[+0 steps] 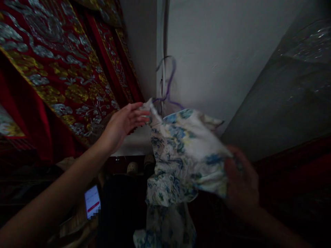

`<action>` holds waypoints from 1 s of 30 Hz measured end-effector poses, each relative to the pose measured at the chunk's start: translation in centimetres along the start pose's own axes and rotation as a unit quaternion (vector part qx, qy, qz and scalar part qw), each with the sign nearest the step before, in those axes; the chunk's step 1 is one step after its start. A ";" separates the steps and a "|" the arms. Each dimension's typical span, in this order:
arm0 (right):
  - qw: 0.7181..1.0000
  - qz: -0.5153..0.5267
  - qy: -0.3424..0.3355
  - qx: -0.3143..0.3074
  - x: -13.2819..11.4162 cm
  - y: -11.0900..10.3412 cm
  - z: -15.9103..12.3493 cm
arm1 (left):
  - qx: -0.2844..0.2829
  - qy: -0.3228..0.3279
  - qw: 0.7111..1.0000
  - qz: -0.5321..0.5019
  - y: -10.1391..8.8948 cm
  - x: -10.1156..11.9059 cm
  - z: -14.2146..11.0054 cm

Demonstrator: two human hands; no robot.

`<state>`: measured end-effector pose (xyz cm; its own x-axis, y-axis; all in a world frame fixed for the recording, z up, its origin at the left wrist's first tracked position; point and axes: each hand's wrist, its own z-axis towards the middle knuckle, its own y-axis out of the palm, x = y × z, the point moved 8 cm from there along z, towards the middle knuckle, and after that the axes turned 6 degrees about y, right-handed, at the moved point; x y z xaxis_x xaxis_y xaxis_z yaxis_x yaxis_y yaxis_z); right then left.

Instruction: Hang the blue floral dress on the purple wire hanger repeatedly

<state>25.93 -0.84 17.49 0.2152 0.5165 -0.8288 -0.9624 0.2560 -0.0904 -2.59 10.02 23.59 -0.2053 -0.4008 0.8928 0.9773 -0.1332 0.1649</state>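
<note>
A white garment with blue, green and yellow flowers (178,148) hangs in front of me from a purple hanger (169,88). Its gathered middle and lower part drop toward the bottom of the view. My left hand (126,120) has its fingers stretched out, the tips at the garment's left shoulder edge. On the other side, my right hand (241,177) is closed on the sleeve side of the garment and pulls the cloth out to the right. That hand is blurred, and some of its fingers are hidden.
Red drapes with gold and silver embroidery (74,69) hang at the left. Behind the garment is a pale wall (207,51) with a thin cable. Plastic-like sheeting (297,79) covers the right side. A lit phone (92,201) and a pale clog-like shoe (132,168) lie below.
</note>
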 end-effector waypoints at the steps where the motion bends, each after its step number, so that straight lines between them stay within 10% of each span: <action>1: 0.990 0.012 -0.070 -0.121 -1.3 3.0 -1.9 | -0.029 -0.072 0.996 -0.040 1.3 -1.0 -1.2; 5: 0.860 -0.010 -0.303 -0.411 -3.3 9.6 -7.7 | -0.033 -0.246 0.964 -0.099 2.2 -3.4 -5.3; 11: 0.962 -0.130 -0.181 -0.156 2.2 6.2 1.9 | -0.170 -0.268 0.944 0.094 -1.9 -1.9 -7.6; 13: 0.976 -0.134 -0.131 -0.115 3.7 5.2 4.3 | -0.219 -0.217 0.937 0.163 -2.7 -0.5 -7.3; 18: 0.946 0.010 0.116 -0.301 6.6 7.2 5.0 | -0.148 -0.052 0.958 0.242 -4.1 2.1 -4.0; 24: 0.961 0.196 0.195 0.014 5.1 2.5 10.8 | -0.043 0.131 0.944 0.298 -4.4 2.7 -2.4; 30: 0.960 0.229 0.133 0.092 4.0 2.5 17.1 | 0.028 0.355 0.817 0.454 -3.0 2.0 -7.1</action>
<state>27.19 15.87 23.38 -0.2970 0.3890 -0.8720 -0.8954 0.2037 0.3958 -6.28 3.19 21.93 0.6454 -0.7389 0.1936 0.7409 0.5440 -0.3938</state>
